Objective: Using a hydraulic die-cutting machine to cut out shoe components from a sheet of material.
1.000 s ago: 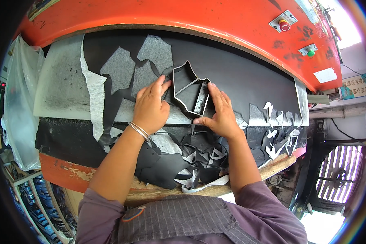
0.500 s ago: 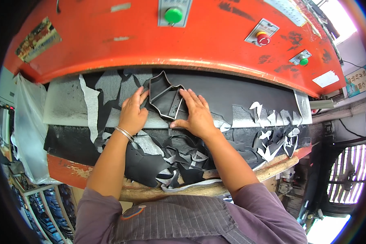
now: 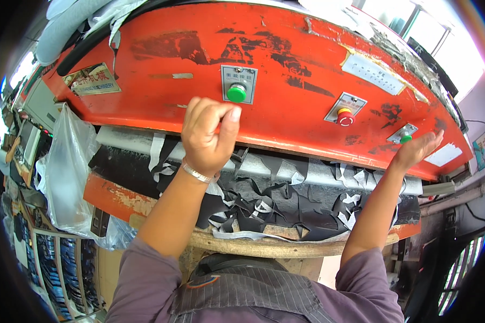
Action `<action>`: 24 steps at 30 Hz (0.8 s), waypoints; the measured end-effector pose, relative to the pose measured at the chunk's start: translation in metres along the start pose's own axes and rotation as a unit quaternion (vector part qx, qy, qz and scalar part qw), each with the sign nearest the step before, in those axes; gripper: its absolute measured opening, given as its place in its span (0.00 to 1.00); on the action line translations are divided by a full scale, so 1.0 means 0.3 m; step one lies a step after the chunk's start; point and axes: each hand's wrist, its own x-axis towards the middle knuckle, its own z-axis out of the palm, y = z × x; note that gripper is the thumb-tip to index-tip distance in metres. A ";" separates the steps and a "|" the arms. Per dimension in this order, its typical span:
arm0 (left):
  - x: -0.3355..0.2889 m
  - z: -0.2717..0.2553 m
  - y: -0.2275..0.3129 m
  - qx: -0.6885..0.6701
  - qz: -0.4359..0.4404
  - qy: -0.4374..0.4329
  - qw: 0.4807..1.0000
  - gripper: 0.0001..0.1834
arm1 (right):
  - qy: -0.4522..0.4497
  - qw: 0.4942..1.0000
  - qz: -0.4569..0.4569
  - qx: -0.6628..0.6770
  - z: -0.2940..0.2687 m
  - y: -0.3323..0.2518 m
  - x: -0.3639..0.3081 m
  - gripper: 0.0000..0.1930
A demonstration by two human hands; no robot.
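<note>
Red press [image 3: 285, 113], spanning ten o'clock through twelve to three, with both hands raised toward its front face. Best worked, by judgement, with wrists high and well out of the gap beneath. Left hand [image 3: 207, 132] at eleven o'clock, loosely fisted around nothing visible, thumb tip meeting the bent forefinger, just below a domed green button [image 3: 236, 93] at twelve. Right hand [image 3: 418, 152] at three, fingers straight, close together and holding nothing visible, just beside a smaller green button [image 3: 406, 139]; cannot tell touching from hovering. Aim squarely at button centres, stay off the red stop button [image 3: 345, 117] at two o'clock, and check the gap for stray fingers.

Below, from nine to three o'clock, a worn black bed [image 3: 126, 173], with a pale strip behind. At eight, a rack [image 3: 56, 233] packed with bluish, dark stock; at nine, a hanging clear plastic bag [image 3: 64, 177]. Along six, a rounded wooden rail [image 3: 280, 248]; just above, tangled black scraps [image 3: 247, 216], some showing pale backing.
</note>
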 end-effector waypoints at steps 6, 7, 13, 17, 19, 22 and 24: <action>0.089 -0.033 0.049 0.058 -0.176 -0.247 0.951 0.13 | -0.062 0.992 -0.033 -0.105 0.011 0.068 0.042 0.35; 0.070 -0.077 0.098 0.039 -0.228 -0.279 0.932 0.13 | -0.090 0.994 -0.041 -0.046 -0.039 0.015 0.001 0.33; -0.394 -0.368 0.376 0.045 -0.319 -0.454 0.831 0.10 | -0.726 0.647 -0.157 0.170 -0.464 -0.380 -0.481 0.26; -0.490 -0.419 0.488 0.092 -0.266 -0.393 0.875 0.09 | -0.740 0.628 -0.165 0.175 -0.633 -0.505 -0.709 0.23; -0.501 -0.418 0.497 0.134 -0.268 -0.408 0.862 0.09 | -0.740 0.644 -0.162 0.109 -0.651 -0.539 -0.738 0.21; -0.519 -0.422 0.483 0.135 -0.264 -0.391 0.872 0.09 | -0.739 0.645 -0.159 0.110 -0.649 -0.549 -0.739 0.20; -0.508 -0.422 0.468 0.139 -0.269 -0.386 0.871 0.10 | -0.753 0.629 -0.165 0.098 -0.618 -0.559 -0.737 0.21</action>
